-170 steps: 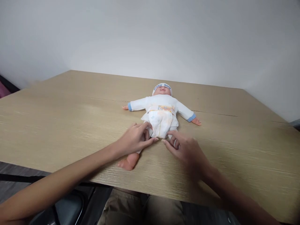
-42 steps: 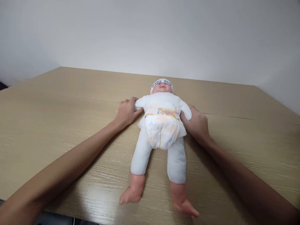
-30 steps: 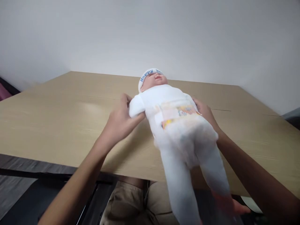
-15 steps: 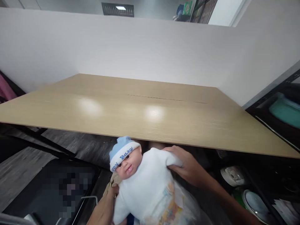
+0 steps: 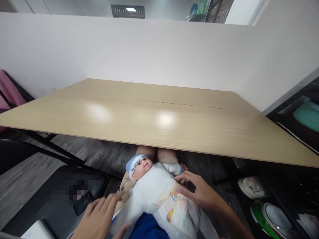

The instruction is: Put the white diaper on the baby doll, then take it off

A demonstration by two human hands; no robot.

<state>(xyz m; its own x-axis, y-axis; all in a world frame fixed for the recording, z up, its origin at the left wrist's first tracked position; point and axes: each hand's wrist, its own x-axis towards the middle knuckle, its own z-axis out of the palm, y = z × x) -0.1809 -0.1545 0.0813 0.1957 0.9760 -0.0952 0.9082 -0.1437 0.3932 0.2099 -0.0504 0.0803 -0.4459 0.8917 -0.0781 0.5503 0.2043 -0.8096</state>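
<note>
A baby doll (image 5: 154, 186) lies face up and aslant across my lap, its head toward the table. It wears a blue and white knit hat (image 5: 134, 165) with lettering, a white top and a printed diaper (image 5: 183, 209). My left hand (image 5: 97, 214) is open beside the doll's arm at lower left, fingers stretched out, thumb apart. My right hand (image 5: 195, 187) rests at the doll's side near the diaper's waist, its thumb and fingers apart and not closed around anything. Blue cloth (image 5: 148, 227) shows under the doll.
A wooden table (image 5: 149, 126) spans the view ahead, its front edge above my knees. At left stands a black chair seat (image 5: 57, 196) with a phone (image 5: 83, 202) on it. A dark shelf at right holds a lidded bowl (image 5: 275, 215) and a white round item (image 5: 251, 187).
The doll has been lowered and laid back onto my lap. My left hand has let go of its arm, and my right hand has shifted from its other sleeve down toward the diaper.
</note>
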